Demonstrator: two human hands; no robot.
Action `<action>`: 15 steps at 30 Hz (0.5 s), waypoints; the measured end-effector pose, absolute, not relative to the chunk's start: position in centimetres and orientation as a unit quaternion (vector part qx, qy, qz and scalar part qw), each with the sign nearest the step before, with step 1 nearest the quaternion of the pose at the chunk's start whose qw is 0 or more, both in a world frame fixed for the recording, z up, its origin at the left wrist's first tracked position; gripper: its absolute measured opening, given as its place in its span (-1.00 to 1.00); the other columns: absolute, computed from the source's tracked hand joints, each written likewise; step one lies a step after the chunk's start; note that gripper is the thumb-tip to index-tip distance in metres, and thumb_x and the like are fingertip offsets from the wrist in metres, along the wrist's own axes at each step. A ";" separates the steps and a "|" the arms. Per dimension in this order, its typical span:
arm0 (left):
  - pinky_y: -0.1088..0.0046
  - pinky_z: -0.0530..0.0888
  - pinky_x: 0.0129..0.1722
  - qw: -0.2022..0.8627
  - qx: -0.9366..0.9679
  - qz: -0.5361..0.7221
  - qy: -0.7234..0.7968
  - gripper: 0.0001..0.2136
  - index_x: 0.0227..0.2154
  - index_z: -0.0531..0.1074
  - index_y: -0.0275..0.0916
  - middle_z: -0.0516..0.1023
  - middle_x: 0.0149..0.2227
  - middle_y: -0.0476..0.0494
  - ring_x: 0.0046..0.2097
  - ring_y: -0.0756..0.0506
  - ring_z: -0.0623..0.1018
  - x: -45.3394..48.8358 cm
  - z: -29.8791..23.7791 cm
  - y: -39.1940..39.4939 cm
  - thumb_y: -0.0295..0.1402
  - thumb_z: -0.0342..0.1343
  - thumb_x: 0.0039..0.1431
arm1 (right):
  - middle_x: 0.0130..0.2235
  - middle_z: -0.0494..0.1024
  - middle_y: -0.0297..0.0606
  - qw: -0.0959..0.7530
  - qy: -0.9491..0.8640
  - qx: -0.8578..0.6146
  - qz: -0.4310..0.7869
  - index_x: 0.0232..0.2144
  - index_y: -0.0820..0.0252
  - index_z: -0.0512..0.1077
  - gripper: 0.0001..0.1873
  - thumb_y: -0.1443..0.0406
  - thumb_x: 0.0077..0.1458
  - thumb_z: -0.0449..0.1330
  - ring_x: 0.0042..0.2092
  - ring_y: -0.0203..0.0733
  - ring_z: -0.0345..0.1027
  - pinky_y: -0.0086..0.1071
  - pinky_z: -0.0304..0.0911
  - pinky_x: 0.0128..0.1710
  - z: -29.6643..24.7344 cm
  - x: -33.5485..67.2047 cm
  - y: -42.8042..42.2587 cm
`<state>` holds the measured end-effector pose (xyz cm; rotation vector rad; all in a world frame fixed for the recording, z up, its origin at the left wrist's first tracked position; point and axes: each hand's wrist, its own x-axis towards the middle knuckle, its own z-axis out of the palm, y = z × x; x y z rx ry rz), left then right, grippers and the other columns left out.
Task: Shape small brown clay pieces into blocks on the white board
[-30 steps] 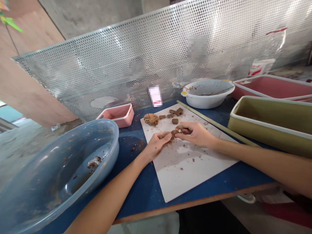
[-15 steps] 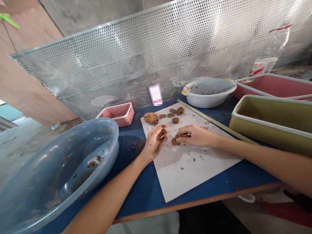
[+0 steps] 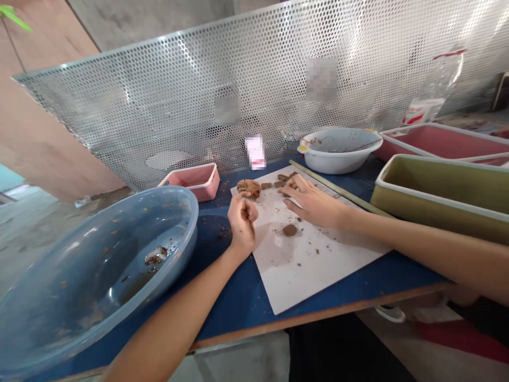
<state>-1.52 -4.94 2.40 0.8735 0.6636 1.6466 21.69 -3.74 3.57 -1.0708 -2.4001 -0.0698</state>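
The blue basin (image 3: 79,260) fills the left of the table (image 3: 226,307), its right rim near the forearm. Past that rim stands a small pink box (image 3: 207,187); a strip of blue tabletop runs between basin and board (image 3: 290,281). The left hand (image 3: 242,225) is at the board's left edge, its grip curled in — I cannot tell whether it holds anything. Just beyond lies the lump (image 3: 248,188), near the far-left corner. A single clay piece (image 3: 290,230) sits mid-board, with open room around and in front of it, crumbs aside. The right hand (image 3: 304,200) hangs over the far clay bits (image 3: 266,185), grip loose, thumb well apart — whether fingertips touch one is hidden. A stick (image 3: 338,188) lies along the right edge; white bowl (image 3: 336,162) and green box (image 3: 437,207) bound that side.
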 end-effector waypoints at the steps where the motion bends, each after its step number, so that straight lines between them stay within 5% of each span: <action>1: 0.46 0.02 -0.51 0.533 0.358 0.712 0.282 -0.83 -0.25 0.52 -0.20 0.14 -0.62 0.15 -0.58 0.06 0.10 -1.8 2.5 -4.8 -0.22 0.27 0.40 | 0.18 0.44 0.19 0.245 -0.881 -0.402 -0.041 0.35 0.22 0.44 -0.49 0.15 0.59 -0.06 0.16 0.28 0.37 0.10 0.27 0.20 3.7 20.9 -3.7; 15: 0.47 -0.08 -0.59 0.557 0.249 0.712 0.347 -0.86 -0.29 0.39 -0.17 0.06 -0.66 0.23 -0.66 0.08 0.02 -3.9 2.4 -2.7 -0.23 0.15 0.33 | 0.20 0.50 0.23 0.182 -0.885 -0.347 -0.253 0.32 0.29 0.39 -0.49 0.09 0.63 -0.07 0.23 0.33 0.29 0.08 0.14 0.20 0.3 14.7 -2.5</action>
